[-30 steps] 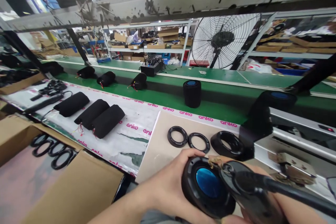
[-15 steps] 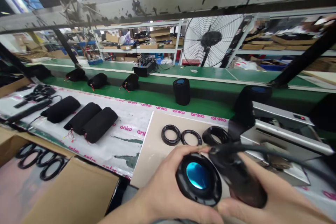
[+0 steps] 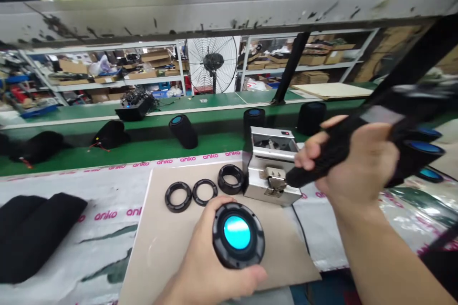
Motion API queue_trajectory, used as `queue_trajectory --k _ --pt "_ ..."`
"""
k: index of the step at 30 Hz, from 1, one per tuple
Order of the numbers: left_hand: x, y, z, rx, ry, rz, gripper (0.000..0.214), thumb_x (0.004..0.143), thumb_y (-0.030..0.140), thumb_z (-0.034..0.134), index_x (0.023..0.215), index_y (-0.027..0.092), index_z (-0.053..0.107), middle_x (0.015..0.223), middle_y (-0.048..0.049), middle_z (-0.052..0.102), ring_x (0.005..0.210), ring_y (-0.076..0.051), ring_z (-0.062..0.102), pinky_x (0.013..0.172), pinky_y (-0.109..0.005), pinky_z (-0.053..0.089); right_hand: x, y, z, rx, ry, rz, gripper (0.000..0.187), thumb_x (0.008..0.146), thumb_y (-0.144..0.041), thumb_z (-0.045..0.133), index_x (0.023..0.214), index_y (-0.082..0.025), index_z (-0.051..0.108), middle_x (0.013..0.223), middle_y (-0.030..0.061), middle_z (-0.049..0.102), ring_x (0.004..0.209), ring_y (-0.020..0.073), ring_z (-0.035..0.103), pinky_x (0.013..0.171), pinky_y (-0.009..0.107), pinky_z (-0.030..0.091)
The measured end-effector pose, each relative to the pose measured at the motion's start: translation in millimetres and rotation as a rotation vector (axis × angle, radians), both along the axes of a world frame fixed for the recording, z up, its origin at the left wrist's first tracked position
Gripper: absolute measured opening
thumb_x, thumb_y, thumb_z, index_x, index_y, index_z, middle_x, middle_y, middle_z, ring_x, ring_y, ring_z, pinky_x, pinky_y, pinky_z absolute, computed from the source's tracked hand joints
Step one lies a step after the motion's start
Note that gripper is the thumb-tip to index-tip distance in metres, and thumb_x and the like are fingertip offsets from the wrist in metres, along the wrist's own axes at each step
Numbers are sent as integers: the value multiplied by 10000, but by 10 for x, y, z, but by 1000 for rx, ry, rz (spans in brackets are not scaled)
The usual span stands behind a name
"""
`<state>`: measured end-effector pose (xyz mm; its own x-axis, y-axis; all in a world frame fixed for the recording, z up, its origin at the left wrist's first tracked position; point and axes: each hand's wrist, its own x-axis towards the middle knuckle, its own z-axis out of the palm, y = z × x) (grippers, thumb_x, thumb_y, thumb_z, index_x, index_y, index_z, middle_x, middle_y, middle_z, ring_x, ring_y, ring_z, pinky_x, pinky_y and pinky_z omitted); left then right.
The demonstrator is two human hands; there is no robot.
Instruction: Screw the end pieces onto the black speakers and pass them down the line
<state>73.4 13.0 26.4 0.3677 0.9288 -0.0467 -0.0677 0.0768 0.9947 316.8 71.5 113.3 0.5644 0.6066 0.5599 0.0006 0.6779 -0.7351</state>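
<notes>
My left hand (image 3: 209, 259) is wrapped round a black cylindrical speaker (image 3: 238, 235), its blue round end facing up at me. Raised to the right, my right hand (image 3: 352, 162) is closed on a black power tool (image 3: 334, 150) with a cable; the tool's tip points down-left toward a small metal box machine (image 3: 272, 166). Two flat black rings (image 3: 178, 196) (image 3: 204, 191) and a thicker black ring (image 3: 231, 178) lie on the beige board (image 3: 162, 243) just beyond the speaker.
Behind the board runs a green conveyor belt (image 3: 143, 145) carrying black speakers (image 3: 183, 130) (image 3: 254, 119). Black fabric-covered cylinders (image 3: 39, 233) lie at left on white "anko" plastic sheet. More blue-ended speakers (image 3: 424, 150) sit far right. A standing fan (image 3: 213, 64) and shelves fill the background.
The view has swung right. My right hand has lifted the tool off the speaker's end, up and to the right. My left hand still holds the speaker.
</notes>
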Motion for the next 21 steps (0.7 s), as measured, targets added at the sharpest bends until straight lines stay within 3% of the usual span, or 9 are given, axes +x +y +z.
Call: queue_trajectory --k 4,8,14,16,19,21 --pt "215 77 -71 -22 -32 -102 1012 520 338 1039 1405 253 557 1289 -118 736 1189 -411 740 1063 -539 586 -42 135 -114 -75 -13 87 697 726 -871 879 882 -230 653 521 -32 582 327 173 490 316 281 414" --pt "238 36 8 -109 -39 -93 992 538 262 1001 1420 259 549 1345 -128 721 1281 -438 717 1125 -565 549 -10 200 -204 -128 -25 112 685 753 -864 873 821 -235 610 520 -38 588 339 164 507 328 266 403" --pt "245 13 148 -93 -4 -53 939 521 235 990 1370 260 591 1297 -84 739 1228 -386 729 1098 -485 566 -2 176 -218 -188 9 167 743 682 -919 874 768 -244 577 493 -34 565 318 173 486 311 281 384" --pt "240 23 129 -83 30 -33 964 505 222 990 1380 265 588 1327 -80 733 1243 -375 714 1091 -459 570 -37 86 -108 -215 38 201 761 649 -941 872 778 -246 592 491 -36 559 305 169 459 299 291 391" --pt "217 43 65 -57 70 -66 1020 494 226 1006 1414 269 568 1342 -83 724 1231 -369 709 1095 -467 565 -137 -122 226 -181 77 172 773 579 -951 895 784 -254 630 480 -49 534 326 167 445 302 301 402" --pt "203 56 39 -26 74 -91 1010 503 260 1017 1409 262 570 1294 -77 731 1173 -355 722 1067 -463 578 -215 -250 489 -128 68 54 716 623 -908 908 741 -261 626 465 -59 461 366 173 448 288 306 360"
